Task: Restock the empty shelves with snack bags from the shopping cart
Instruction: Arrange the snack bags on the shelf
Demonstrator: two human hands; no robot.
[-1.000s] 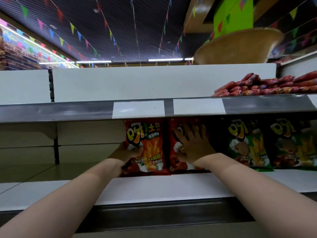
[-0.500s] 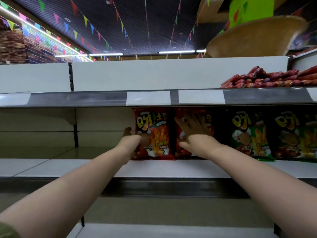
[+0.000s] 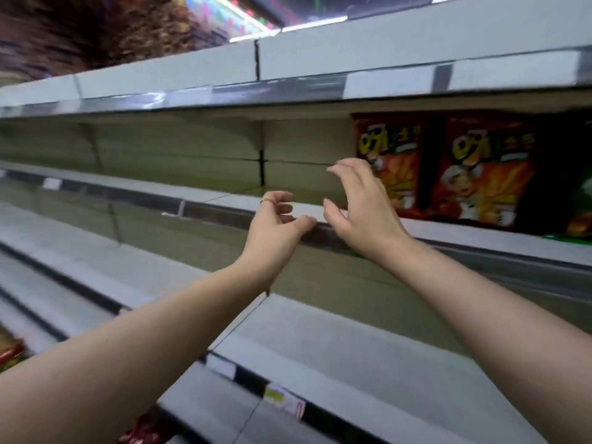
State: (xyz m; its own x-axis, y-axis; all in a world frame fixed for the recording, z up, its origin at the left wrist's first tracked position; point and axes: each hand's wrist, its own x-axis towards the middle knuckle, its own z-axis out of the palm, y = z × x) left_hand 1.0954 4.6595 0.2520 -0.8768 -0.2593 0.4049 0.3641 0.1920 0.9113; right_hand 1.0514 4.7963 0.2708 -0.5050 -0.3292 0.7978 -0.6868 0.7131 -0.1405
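Orange-red snack bags point(image 3: 487, 168) with yellow lettering, right of frame. Pale grey, dark-edged shelves point(image 3: 320, 331). A gold ring point(image 3: 266, 201), centre.

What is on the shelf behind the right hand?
Two red snack bags stand upright; the right hand covers the left bag's lower corner. Whether more bags stand behind them cannot be seen.

This is a shop, a supermarket aisle. Long white shelves point(image 3: 320, 328) run in tiers along one wall, each with a rail point(image 3: 243, 91) on its front edge. White label strips point(image 3: 387, 84) sit in the top rail, and a yellow-and-white tag point(image 3: 283, 397) is fixed to a lower one. Red snack bags point(image 3: 487, 174) of one brand stand in a row, faces out. More red packs point(image 3: 11, 350) lie low on the left. A tube light point(image 3: 314, 24) runs along the ceiling.
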